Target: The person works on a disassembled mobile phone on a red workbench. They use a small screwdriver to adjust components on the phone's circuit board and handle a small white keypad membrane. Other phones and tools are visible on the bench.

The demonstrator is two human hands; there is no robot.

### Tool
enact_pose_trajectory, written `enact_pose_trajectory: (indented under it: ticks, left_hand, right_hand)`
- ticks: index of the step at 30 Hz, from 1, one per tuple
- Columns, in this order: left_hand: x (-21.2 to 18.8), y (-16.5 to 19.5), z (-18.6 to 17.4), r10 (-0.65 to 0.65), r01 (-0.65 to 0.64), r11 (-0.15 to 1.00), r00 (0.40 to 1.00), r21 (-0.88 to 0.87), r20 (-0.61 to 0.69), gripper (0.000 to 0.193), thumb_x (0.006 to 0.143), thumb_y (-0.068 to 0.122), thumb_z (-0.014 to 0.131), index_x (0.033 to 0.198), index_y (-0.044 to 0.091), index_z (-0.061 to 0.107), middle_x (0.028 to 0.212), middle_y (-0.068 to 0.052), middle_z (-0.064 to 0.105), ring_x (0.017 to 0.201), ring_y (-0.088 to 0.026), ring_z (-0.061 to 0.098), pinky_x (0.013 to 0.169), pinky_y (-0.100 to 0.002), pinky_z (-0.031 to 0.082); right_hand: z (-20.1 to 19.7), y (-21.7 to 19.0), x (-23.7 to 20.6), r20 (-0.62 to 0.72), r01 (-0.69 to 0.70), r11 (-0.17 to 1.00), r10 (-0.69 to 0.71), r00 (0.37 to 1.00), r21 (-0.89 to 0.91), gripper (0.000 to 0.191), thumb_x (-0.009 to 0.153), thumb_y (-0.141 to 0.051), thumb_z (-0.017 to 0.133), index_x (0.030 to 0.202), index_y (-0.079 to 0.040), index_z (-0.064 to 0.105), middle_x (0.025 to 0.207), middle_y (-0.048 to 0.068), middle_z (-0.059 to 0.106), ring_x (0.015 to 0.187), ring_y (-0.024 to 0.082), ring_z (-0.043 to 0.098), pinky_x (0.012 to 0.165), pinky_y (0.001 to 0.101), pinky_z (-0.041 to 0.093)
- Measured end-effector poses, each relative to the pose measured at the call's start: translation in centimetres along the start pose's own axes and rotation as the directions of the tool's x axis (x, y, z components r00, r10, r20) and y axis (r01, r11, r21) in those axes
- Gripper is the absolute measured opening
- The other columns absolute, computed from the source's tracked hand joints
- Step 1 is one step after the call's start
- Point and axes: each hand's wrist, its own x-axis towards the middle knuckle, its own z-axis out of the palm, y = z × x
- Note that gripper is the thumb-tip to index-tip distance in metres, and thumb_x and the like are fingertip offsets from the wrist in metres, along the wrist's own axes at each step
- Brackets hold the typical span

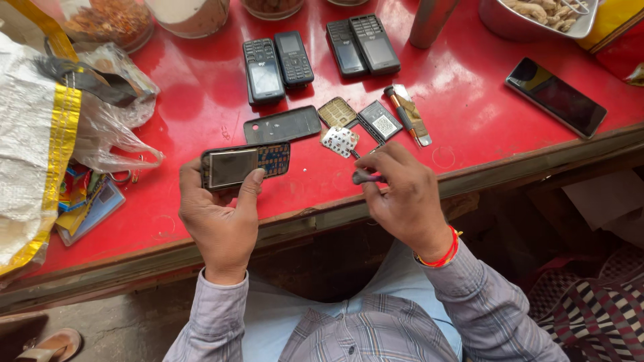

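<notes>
My left hand (221,218) grips an opened keypad phone (243,164) with its keypad cover off, held above the near edge of the red table (201,107). My right hand (402,194) pinches a small dark-handled tool (365,177), its thin tip pointing toward a white keypad membrane (339,141) lying on the table. A black back cover (282,125), a gold-coloured frame part (337,112) and a dark part with a white sticker (380,121) lie just beyond the hands.
Several black keypad phones (278,64) (362,45) lie at the back, a smartphone (555,96) at the right. A screwdriver and blade (408,114) rest mid-table. A white sack (30,154) and plastic bags (111,127) crowd the left; a metal bowl (530,17) stands back right.
</notes>
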Motion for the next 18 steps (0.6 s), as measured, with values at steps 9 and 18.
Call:
enact_pose_trajectory:
  ticks: [9, 18]
  left_hand:
    - [0.6, -0.2, -1.6, -0.043, 0.033, 0.988, 0.997, 0.153, 0.060, 0.073, 0.089, 0.006, 0.082, 0.149, -0.003, 0.042, 0.113, -0.012, 0.072, 0.101, -0.017, 0.074, 0.087, -0.030, 0.060]
    - [1.8, -1.1, -4.5, 0.087, -0.155, 0.651, 0.988, 0.743, 0.130, 0.077, 0.074, 0.042, 0.092, 0.130, -0.003, 0.063, 0.107, -0.016, 0.068, 0.103, -0.035, 0.056, 0.088, -0.052, 0.041]
  right_hand:
    - [2.7, 1.0, 4.8, 0.315, 0.149, 0.984, -0.174, 0.933, 0.102, 0.017, 0.085, -0.008, 0.075, 0.097, -0.002, 0.064, 0.091, 0.011, 0.066, 0.084, 0.031, 0.068, 0.072, 0.0418, 0.053]
    - [1.4, 0.3, 6.4, 0.427, -0.182, 0.859, -0.047, 0.903, 0.479, 0.014, 0.104, -0.005, 0.058, 0.113, -0.003, 0.069, 0.101, 0.006, 0.049, 0.086, 0.016, 0.055, 0.073, 0.0295, 0.049]
